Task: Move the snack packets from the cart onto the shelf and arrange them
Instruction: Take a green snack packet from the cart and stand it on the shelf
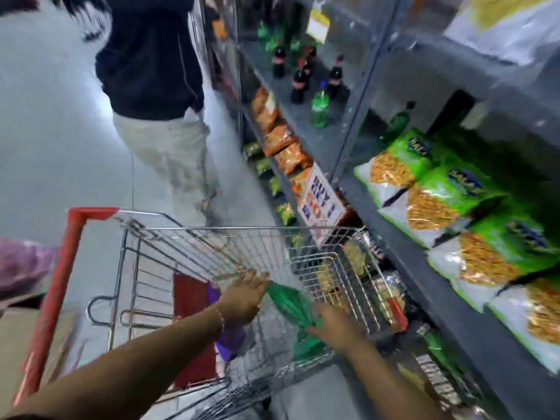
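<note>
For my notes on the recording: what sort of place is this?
Most likely a grocery shop aisle: a wire shopping cart with red trim, grey metal shelves stocked with green snack packets, and dark cola bottles further along.

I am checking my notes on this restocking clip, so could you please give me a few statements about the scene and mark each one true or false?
1. Both hands reach into the wire cart. True.
2. The left hand and right hand are at a green packet inside the cart. True.
3. The shelf to the right holds only red packets. False: green and white snack packets lie in a row there.
4. The cart's handle is blue. False: the handle is red.
5. Dark cola bottles stand on a shelf farther down the aisle. True.
</note>
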Demonstrator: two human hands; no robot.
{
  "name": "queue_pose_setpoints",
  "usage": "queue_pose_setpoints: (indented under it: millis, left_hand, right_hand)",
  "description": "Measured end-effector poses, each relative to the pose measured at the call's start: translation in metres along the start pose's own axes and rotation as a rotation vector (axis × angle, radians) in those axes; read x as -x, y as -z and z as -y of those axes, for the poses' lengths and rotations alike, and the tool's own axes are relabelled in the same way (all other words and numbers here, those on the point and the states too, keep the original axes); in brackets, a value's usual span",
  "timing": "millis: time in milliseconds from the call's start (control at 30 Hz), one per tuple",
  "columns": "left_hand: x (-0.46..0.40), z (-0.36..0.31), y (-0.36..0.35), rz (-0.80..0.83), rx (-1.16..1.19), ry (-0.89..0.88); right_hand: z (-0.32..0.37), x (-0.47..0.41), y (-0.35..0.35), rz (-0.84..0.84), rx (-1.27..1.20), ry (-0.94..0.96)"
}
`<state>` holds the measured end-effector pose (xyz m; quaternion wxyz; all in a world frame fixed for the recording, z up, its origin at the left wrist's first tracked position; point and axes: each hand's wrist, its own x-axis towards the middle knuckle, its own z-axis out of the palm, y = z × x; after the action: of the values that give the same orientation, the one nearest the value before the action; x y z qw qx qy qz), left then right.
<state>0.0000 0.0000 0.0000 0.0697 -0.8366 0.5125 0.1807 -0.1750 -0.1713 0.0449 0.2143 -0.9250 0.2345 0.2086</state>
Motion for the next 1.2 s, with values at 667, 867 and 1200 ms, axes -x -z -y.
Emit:
queue_pose_setpoints:
  millis: [667, 867, 1200]
  left_hand:
    - [-0.056, 0.064, 0.093, -0.177, 1.178, -0.062]
    - [-0.014, 0.052, 0.19, -0.225, 1.77, -0.326]
    - [0.005, -0.093, 0.272, -0.289, 1.403, -0.517]
  right_hand:
    - [0.0, -0.026, 0.054, -0.551, -0.345, 0.006]
    - [0.05, 0.041, 0.173, -0.835, -0.445, 0.258]
    - [0.081, 0.199, 0.386, -1.303, -0.764, 0.511]
